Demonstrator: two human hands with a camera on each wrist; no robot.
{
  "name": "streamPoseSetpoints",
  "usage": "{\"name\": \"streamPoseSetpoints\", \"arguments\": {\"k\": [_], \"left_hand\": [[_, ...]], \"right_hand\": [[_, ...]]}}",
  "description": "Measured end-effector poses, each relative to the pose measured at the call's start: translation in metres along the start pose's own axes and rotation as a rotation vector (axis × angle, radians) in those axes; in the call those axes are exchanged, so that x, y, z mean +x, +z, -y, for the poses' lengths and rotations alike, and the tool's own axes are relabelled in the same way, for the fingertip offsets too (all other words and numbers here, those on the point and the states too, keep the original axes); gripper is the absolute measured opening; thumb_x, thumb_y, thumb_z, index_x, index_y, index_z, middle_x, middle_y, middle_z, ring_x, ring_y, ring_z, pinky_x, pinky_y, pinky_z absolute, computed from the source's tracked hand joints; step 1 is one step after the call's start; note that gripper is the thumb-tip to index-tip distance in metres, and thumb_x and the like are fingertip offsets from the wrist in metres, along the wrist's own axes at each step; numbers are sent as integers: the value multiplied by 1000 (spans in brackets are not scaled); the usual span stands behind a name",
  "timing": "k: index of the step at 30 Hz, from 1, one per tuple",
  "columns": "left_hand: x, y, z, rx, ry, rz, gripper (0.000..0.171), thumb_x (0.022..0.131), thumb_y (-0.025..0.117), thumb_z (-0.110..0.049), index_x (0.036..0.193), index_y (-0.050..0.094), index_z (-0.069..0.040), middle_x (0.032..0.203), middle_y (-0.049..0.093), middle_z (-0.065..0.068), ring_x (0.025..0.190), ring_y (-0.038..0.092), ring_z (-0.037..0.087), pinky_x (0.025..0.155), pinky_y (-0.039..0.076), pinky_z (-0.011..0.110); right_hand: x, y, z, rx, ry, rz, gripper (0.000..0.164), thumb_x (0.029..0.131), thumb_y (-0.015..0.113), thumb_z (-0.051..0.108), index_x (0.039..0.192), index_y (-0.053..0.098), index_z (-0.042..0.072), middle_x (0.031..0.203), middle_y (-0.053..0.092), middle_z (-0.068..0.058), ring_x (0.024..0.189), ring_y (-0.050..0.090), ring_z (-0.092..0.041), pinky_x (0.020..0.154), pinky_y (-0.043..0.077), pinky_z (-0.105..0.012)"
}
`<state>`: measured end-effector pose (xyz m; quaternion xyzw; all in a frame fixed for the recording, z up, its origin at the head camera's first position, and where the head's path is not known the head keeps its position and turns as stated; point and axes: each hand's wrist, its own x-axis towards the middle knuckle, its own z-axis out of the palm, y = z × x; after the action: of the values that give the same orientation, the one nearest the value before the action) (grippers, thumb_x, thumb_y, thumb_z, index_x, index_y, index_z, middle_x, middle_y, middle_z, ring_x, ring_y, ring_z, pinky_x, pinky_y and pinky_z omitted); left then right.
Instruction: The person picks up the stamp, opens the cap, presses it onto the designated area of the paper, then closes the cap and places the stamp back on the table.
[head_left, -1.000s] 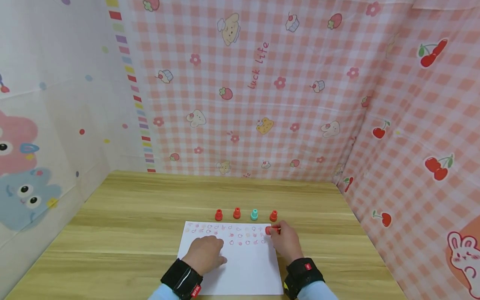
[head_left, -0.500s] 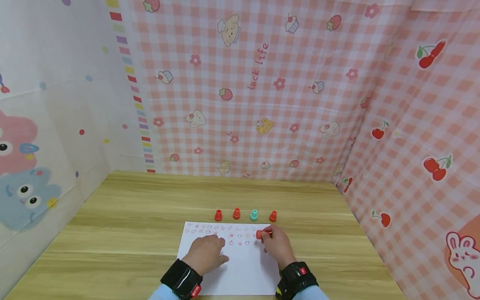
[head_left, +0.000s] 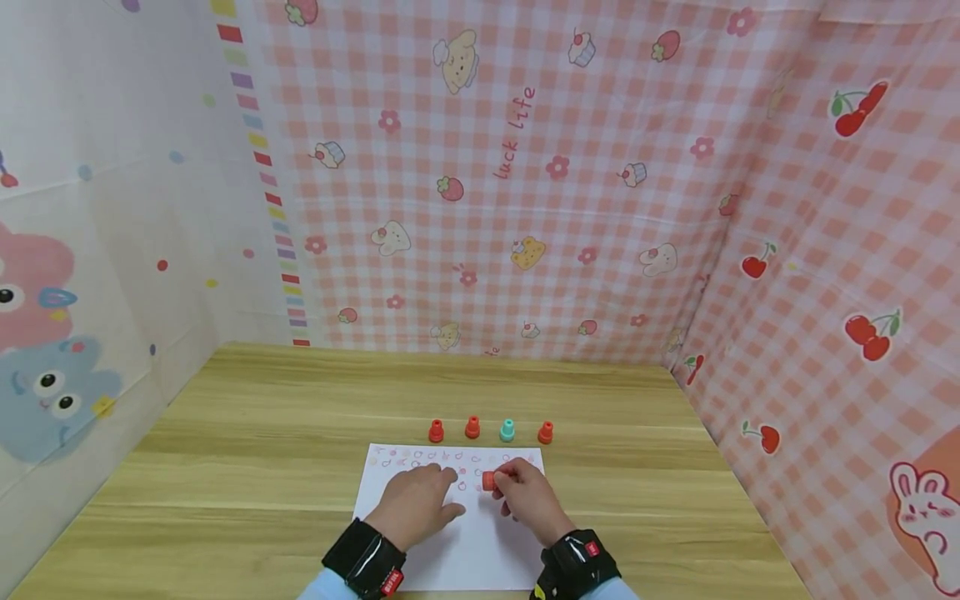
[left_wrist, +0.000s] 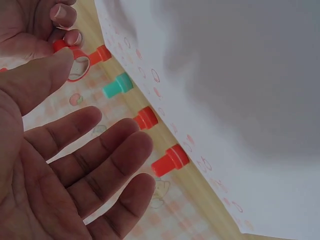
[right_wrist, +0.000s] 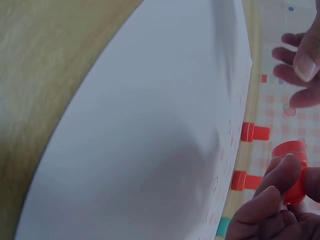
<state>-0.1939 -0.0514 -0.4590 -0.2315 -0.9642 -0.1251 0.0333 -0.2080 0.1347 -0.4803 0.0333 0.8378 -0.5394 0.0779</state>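
Note:
My right hand (head_left: 534,504) pinches a small red stamp (head_left: 489,481) between thumb and fingers, above the right half of a white sheet of paper (head_left: 480,550). The stamp is tipped on its side; its pale round face (left_wrist: 80,68) shows in the left wrist view, turned toward my left hand. Rows of small pink and red prints (head_left: 462,486) run along the sheet's far part, some hidden behind my hands. My left hand (head_left: 412,507) hovers over the sheet's left half, fingers loosely extended and holding nothing.
Beyond the paper's far edge stand a red stamp (head_left: 437,431), another red stamp (head_left: 472,427), a teal stamp (head_left: 507,431) and a red stamp (head_left: 546,432) in a row. Patterned cloth (head_left: 480,208) walls the wooden table (head_left: 262,467) at back and sides.
My right hand has moved left and slightly nearer with the red stamp, from the sheet's far right corner toward my left hand. My left hand stays nearly still.

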Motion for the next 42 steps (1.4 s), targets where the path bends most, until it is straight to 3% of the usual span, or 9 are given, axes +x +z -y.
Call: {"name": "streamPoseSetpoints", "arguments": {"k": [12, 23, 32, 42], "left_hand": [[1, -1, -2, 1, 53, -91, 42, 78, 74, -35, 109, 67, -7, 88, 71, 10, 77, 66, 25, 64, 55, 41], [2, 3, -1, -26, 128, -214, 42, 80, 72, -37, 105, 64, -5, 84, 75, 10, 73, 68, 24, 61, 55, 41], [7, -1, -4, -172, 119, -166, 19, 84, 69, -32, 90, 64, -14, 68, 58, -7, 60, 47, 9, 53, 40, 26], [8, -5, -5, -322, 114, -135, 19, 85, 69, -30, 88, 64, -12, 70, 56, -7, 61, 47, 8, 55, 39, 25]], "right_hand": [[-6, 12, 5, 109, -51, 102, 16, 95, 53, 12, 100, 59, -2, 72, 61, -5, 51, 50, -11, 45, 38, -22], [-9, 15, 12, 200, 0, 207, 19, 97, 51, 16, 100, 59, -1, 70, 59, 2, 53, 50, -9, 48, 39, -22], [-6, 12, 10, 388, 39, 290, 20, 100, 45, 17, 99, 59, 2, 69, 56, 5, 54, 47, -8, 49, 38, -22], [-7, 8, 12, 517, 85, 377, 22, 103, 40, 20, 98, 57, 6, 72, 52, 4, 58, 42, -9, 54, 36, -23]]}}
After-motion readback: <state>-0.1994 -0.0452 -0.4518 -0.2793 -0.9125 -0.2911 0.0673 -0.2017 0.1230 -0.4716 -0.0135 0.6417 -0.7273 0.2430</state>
